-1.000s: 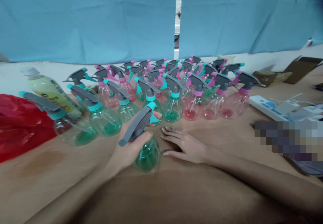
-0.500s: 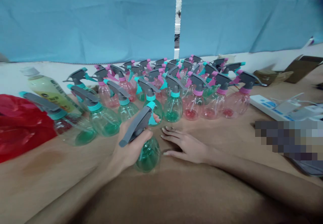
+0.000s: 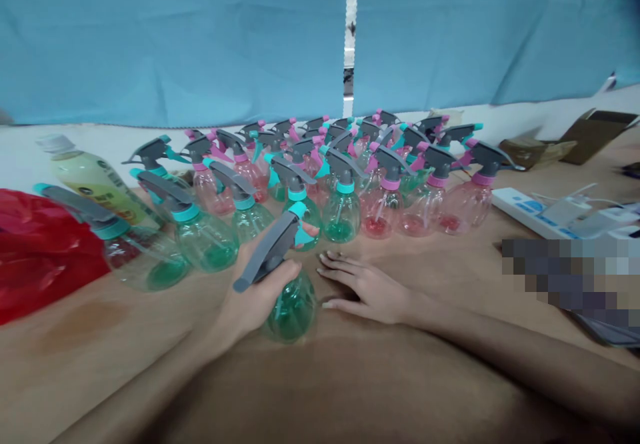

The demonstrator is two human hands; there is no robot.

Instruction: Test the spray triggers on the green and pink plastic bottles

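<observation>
My left hand (image 3: pixel 265 291) is wrapped round the neck of a green spray bottle (image 3: pixel 293 311) with a grey and teal trigger head, near the front of the table. To its right, my right hand (image 3: pixel 367 287) lies flat on the wooden table (image 3: pixel 380 357) with its fingers spread and nothing in it. Just beyond both hands stand several more spray bottles, among them a green one (image 3: pixel 342 211) with a teal collar and a pink one (image 3: pixel 383 207) with a pink collar.
A red plastic bag (image 3: pixel 45 257) and a tilted, white-capped bottle (image 3: pixel 95 181) are on the left. On the right are a white power strip (image 3: pixel 525 212) with plugs, a pixelated dark object (image 3: pixel 570 277) and an open cardboard box (image 3: pixel 593 137). A blue cloth (image 3: pixel 200 44) hangs behind.
</observation>
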